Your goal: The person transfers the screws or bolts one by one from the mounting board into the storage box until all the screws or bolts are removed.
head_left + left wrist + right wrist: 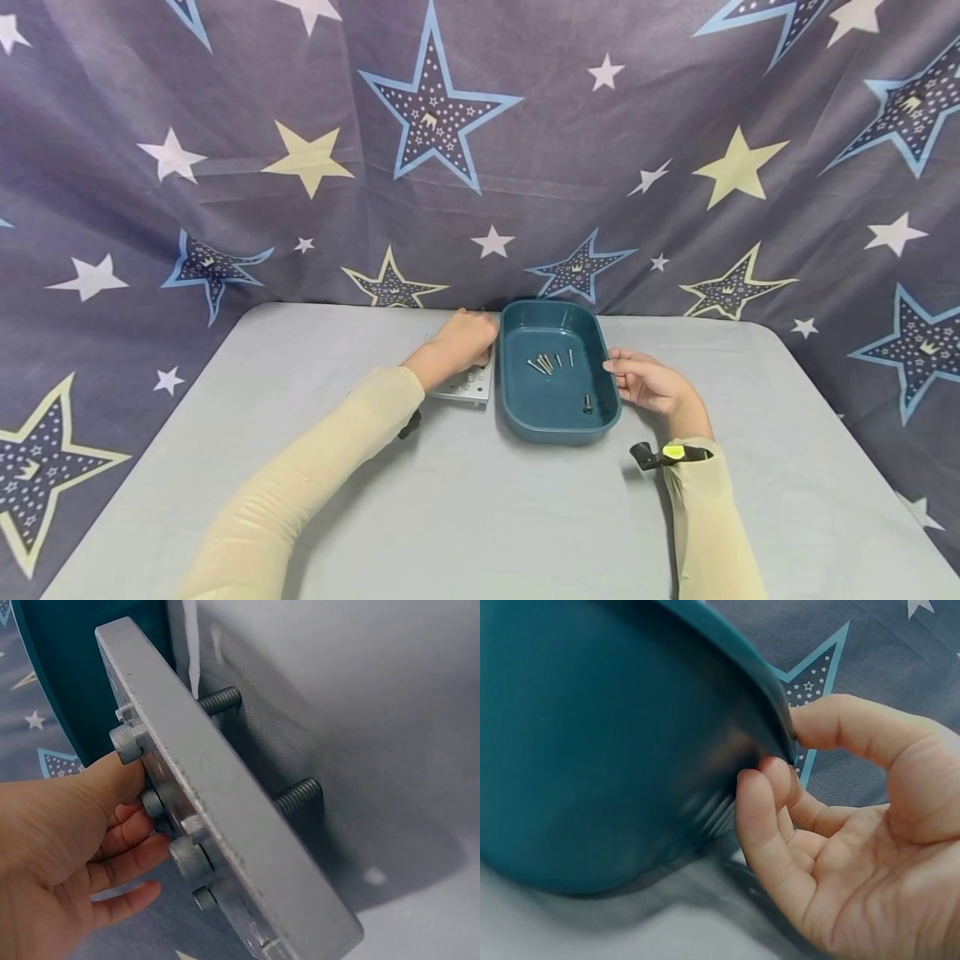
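My left hand (457,343) is over a silver metal plate (472,390) left of the teal tray (553,423). In the left wrist view, several socket-head bolts (191,859) stand on the plate's face, and two threaded ends (300,796) stick out of its other side. Thumb and fingers of that hand close in among the bolt heads and seem to pinch one; their tips are partly hidden. My right hand (651,385) pinches the tray's right wall at the rim, thumb on top and fingers (757,817) below.
Inside the tray lie several slim screws (542,364) and one thicker dark bolt (587,404). A grey-white table (480,517) carries everything. Behind it hangs a star-printed curtain (495,200). Tray and plate stand close side by side near the table's back edge.
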Demonstrator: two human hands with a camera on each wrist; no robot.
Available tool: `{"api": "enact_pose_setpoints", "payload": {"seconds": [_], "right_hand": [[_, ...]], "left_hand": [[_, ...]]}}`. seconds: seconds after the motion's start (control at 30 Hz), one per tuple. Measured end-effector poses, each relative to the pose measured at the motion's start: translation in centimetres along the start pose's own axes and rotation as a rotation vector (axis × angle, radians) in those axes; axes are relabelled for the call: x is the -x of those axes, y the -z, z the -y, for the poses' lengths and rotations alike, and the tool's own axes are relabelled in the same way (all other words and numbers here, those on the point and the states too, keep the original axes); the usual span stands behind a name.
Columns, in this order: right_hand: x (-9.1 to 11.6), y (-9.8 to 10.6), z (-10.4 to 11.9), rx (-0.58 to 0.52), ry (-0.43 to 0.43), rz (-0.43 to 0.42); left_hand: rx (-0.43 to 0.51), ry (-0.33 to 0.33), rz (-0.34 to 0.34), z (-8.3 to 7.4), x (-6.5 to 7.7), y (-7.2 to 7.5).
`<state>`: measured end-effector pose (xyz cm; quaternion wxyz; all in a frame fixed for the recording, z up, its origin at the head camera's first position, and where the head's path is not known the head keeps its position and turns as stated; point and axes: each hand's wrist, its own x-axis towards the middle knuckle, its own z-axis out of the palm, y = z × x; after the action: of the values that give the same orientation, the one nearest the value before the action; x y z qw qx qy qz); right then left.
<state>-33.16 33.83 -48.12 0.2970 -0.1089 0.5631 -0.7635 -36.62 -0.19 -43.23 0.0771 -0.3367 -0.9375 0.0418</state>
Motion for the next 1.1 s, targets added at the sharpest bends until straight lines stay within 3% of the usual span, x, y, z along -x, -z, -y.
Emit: {"api": "enact_pose_setpoints", "payload": {"seconds": [0.47, 0.83, 1.1], "right_hand": [[0.13, -0.17, -0.04, 0.006, -0.003, -0.005], [0.03, -0.18, 0.09, 0.030, 0.006, -0.002], [0.27, -0.45, 0.56, 0.040, 0.022, -0.012]], "left_hand": [[-0.032, 0.006, -0.026, -0.05, 0.10, -0.22], [-0.003, 0.049, 0.048, -0.35, -0.09, 0.34], [-0.004, 0.038, 0.043, -0.31, -0.19, 0.34]]}}
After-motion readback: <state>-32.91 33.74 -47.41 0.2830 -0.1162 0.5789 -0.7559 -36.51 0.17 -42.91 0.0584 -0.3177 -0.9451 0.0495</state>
